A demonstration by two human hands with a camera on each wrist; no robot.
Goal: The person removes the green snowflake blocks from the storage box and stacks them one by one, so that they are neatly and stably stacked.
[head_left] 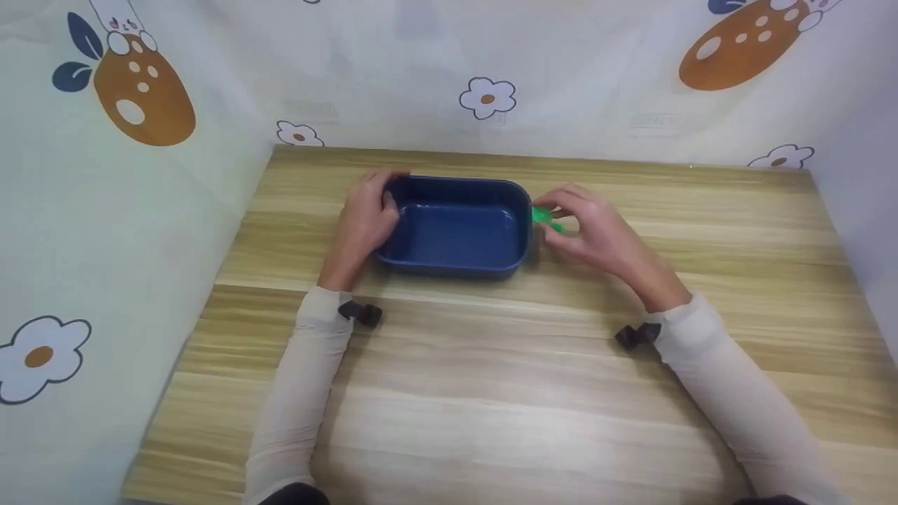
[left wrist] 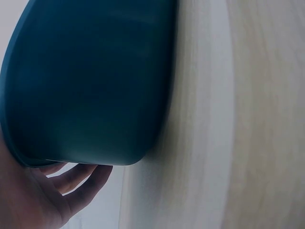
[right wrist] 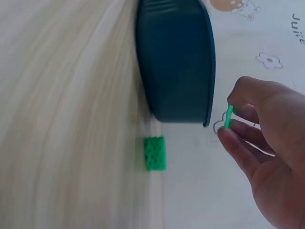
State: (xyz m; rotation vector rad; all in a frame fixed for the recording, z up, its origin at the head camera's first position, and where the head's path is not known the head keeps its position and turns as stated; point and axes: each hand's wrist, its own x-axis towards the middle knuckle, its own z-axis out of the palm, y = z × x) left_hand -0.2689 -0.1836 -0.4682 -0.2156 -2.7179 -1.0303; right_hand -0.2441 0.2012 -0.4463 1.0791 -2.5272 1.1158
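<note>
A dark blue rectangular bin (head_left: 456,238) with rounded corners stands on the wood-grain table, its inside bare. My left hand (head_left: 366,214) grips the bin's left end, thumb over the rim and fingers on the outer wall, as the left wrist view shows beside the bin's side (left wrist: 90,90). Just off the right rim, my right hand (head_left: 593,228) pinches a thin green piece (right wrist: 228,117) between thumb and fingertips. A green block with holes (right wrist: 155,153) lies on the table beside the bin's right end, partly hidden by the right hand in the head view.
White cloth walls with flower and orange fruit prints rise behind the table (head_left: 491,365) and at its left. A plain pale wall (head_left: 863,196) stands at the right. Small black mounts (head_left: 638,337) sit on both sleeve cuffs.
</note>
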